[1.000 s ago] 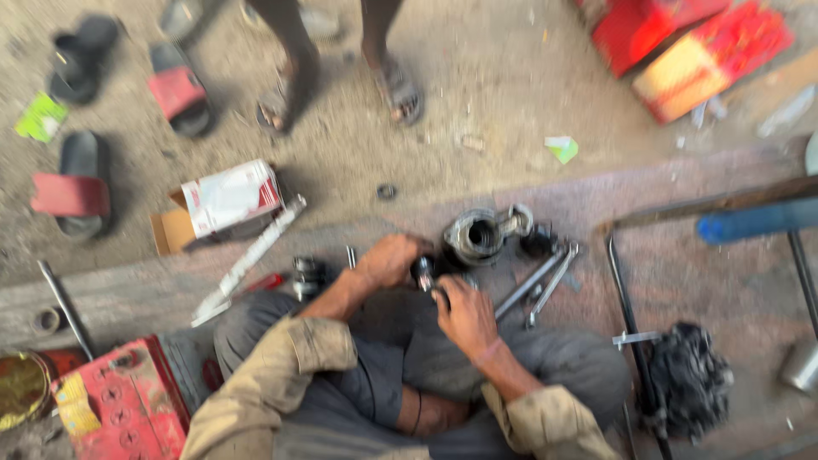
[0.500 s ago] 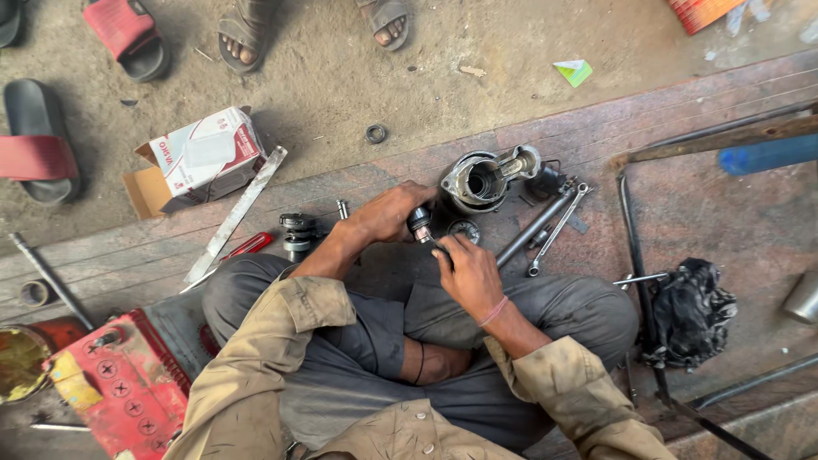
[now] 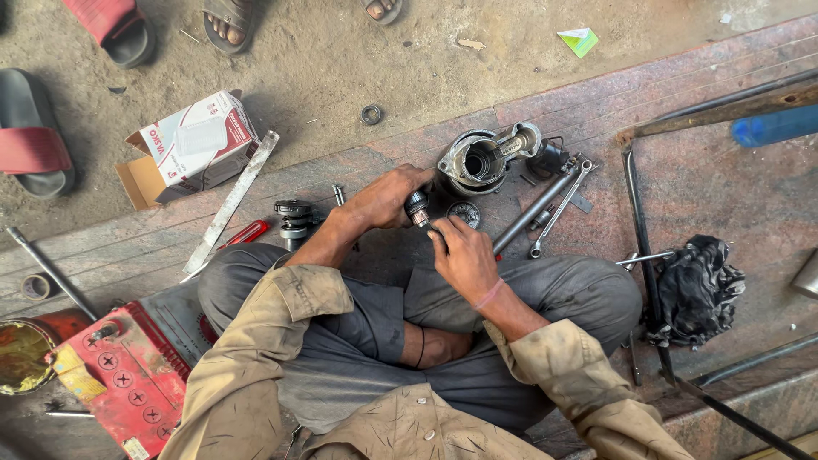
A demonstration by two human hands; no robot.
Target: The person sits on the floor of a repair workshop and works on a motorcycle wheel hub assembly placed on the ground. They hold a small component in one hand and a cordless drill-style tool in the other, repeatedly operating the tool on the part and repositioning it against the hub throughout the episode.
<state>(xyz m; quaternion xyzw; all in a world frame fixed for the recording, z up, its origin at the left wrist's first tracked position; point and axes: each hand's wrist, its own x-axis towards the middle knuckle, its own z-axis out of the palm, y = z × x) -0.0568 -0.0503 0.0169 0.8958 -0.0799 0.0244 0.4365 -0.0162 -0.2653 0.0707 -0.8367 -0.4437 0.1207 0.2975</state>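
Two wrenches [image 3: 554,204], one cardboard box [image 3: 192,145]

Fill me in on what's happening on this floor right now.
A person sits cross-legged on a stone slab, working with bare hands. The left hand grips a small metal gear part, and the right hand touches its lower end with the fingertips. Just beyond the hands stands an open round metal housing, with a long wrench lying to its right. A cardboard box sits off to the left, a red battery by the knee, and a dark rag to the right.
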